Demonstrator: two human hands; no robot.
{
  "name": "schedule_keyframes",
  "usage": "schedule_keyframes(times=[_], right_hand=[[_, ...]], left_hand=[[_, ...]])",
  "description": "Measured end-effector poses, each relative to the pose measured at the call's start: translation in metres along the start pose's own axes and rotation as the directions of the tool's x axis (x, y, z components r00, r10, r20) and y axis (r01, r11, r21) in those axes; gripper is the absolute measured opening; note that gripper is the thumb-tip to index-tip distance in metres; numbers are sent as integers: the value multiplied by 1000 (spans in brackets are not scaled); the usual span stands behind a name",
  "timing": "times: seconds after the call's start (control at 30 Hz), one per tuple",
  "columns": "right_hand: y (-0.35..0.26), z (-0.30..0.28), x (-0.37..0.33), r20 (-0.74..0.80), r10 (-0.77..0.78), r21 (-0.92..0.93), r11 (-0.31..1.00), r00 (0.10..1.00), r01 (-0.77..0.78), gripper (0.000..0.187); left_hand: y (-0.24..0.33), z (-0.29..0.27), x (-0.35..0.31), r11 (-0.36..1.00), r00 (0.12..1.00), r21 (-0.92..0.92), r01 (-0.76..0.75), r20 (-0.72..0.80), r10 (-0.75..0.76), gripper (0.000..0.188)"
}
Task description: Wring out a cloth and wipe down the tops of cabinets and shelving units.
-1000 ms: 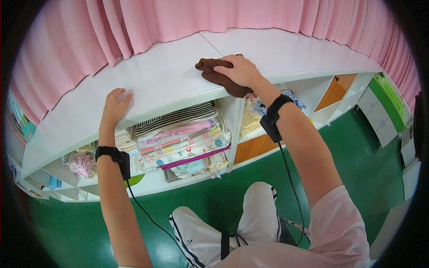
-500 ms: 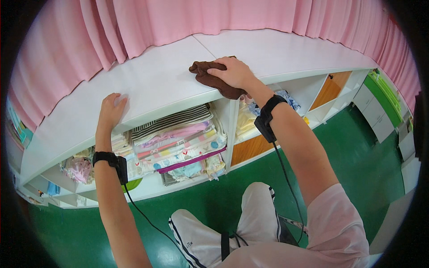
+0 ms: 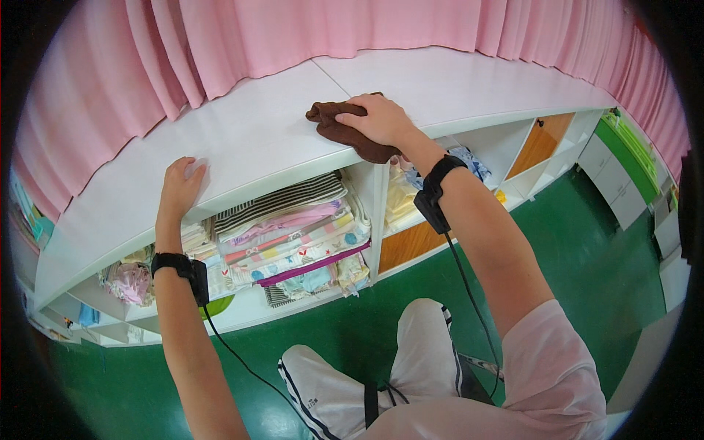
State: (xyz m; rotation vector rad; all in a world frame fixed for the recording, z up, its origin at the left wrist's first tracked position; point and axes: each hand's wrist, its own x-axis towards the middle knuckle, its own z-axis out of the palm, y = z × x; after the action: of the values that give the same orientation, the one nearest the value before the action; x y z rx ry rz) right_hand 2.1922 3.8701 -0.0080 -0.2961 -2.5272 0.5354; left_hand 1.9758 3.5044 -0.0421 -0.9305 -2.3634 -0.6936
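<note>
A crumpled brown cloth [image 3: 345, 133] lies on the white top of a low shelf unit [image 3: 257, 117], close to its front edge. My right hand [image 3: 378, 121] presses down on it, with the fingers and thumb closed over the fabric. One end of the cloth sticks out to the left of the hand, and a fold hangs near the front edge. Further left, my left hand [image 3: 180, 187] rests at the front edge of the same top. It holds nothing, and its thumb stands apart from the fingers. Each wrist carries a black strap with a cable.
Pink curtains [image 3: 293, 29] hang along the back of the top. Under it, open compartments hold a stack of folded fabrics [image 3: 293, 227] and more bundled cloth [image 3: 132, 282]. A wooden door [image 3: 541, 145] is at the right. Green floor [image 3: 587, 242] lies below, with a green-and-white cabinet [image 3: 612, 169] beyond.
My right hand and the brown cloth have shifted slightly to the left along the top. My left hand has stayed almost in place.
</note>
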Motion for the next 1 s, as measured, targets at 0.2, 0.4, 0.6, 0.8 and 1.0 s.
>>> schedule_keyframes(times=[0.2, 0.4, 0.6, 0.8, 1.0], right_hand=[[7, 6, 3, -31, -1, 6, 1000, 1000, 1, 47], [4, 2, 3, 28, 21, 35, 999, 999, -22, 47], [2, 2, 1, -3, 18, 20, 1000, 1000, -18, 48], [5, 4, 2, -12, 11, 23, 1000, 1000, -10, 48], [4, 2, 2, 9, 27, 8, 1000, 1000, -27, 49]], left_hand=[[1, 1, 2, 999, 999, -21, 27, 32, -26, 41], [1, 1, 2, 1000, 999, -5, 31, 20, -31, 41], [3, -2, 1, 998, 996, -16, 67, 56, -66, 42], [5, -2, 1, 997, 995, -4, 80, 55, -80, 43], [2, -1, 2, 999, 998, -20, 43, 47, -42, 43]])
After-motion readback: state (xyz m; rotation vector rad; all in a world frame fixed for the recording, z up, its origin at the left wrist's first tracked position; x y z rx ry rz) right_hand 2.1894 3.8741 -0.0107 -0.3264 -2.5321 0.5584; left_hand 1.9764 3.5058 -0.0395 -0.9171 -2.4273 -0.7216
